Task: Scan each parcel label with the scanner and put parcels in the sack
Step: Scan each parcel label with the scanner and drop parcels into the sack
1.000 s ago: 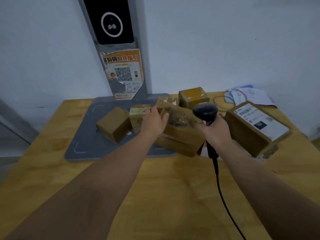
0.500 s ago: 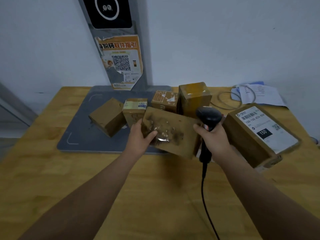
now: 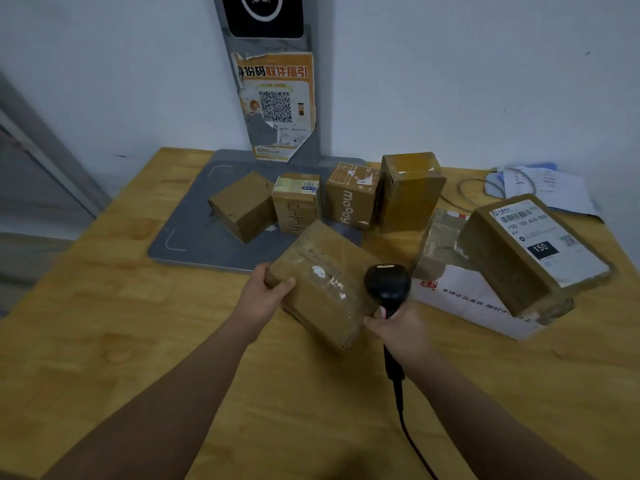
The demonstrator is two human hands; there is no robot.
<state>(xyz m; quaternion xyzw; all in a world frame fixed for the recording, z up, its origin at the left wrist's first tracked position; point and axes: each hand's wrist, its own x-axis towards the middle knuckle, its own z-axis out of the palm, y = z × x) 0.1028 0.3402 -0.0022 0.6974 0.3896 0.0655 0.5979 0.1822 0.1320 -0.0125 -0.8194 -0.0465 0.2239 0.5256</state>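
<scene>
Drawn nearer and tilted since the earlier frame, the taped parcel (image 3: 322, 282) is being held over the wooden table (image 3: 138, 341), just in front of the grey pad (image 3: 194, 233). Its left corner is being gripped by the left hand (image 3: 266, 299), thumb laid on top. The black scanner (image 3: 387, 282) is being clasped round its handle by the right hand (image 3: 398, 330), just beside the parcel's right edge.
</scene>
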